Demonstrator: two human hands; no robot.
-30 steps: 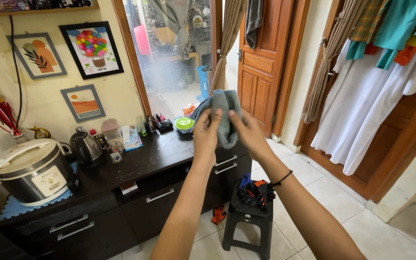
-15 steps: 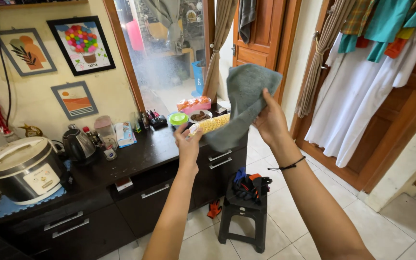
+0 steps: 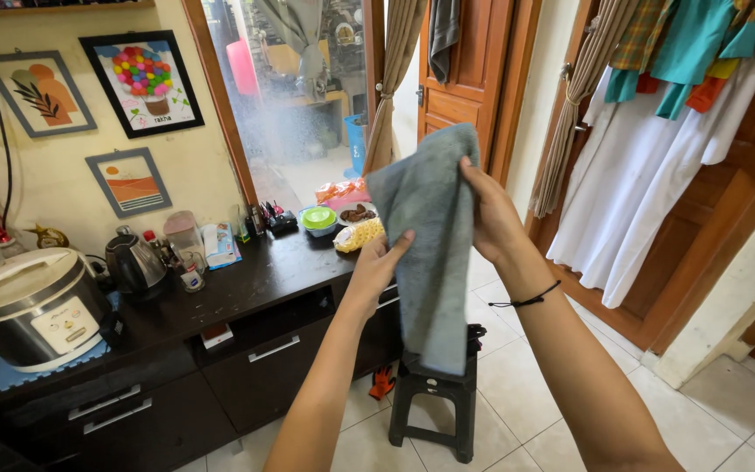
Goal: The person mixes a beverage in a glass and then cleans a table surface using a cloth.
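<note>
Holding the grey cloth [image 3: 430,253] up in front of me, I have it hanging long, its lower end dropping down before the black stool [image 3: 434,402]. My right hand [image 3: 491,214] pinches its upper right edge between thumb and fingers; my left hand [image 3: 376,271] grips the left edge lower down, fingers closed on the fabric. To do this well, I judge I should keep both pinches on the edges and the cloth taut and flat between them, so it hangs without twisting. Out on the dark desk [image 3: 246,288]: a green-lidded bowl [image 3: 318,218], contents hidden; a small dish [image 3: 358,212] of something brown; a clear bag [image 3: 358,234] of yellow snacks; a lidded rice cooker [image 3: 32,306]; a kettle [image 3: 133,262].
</note>
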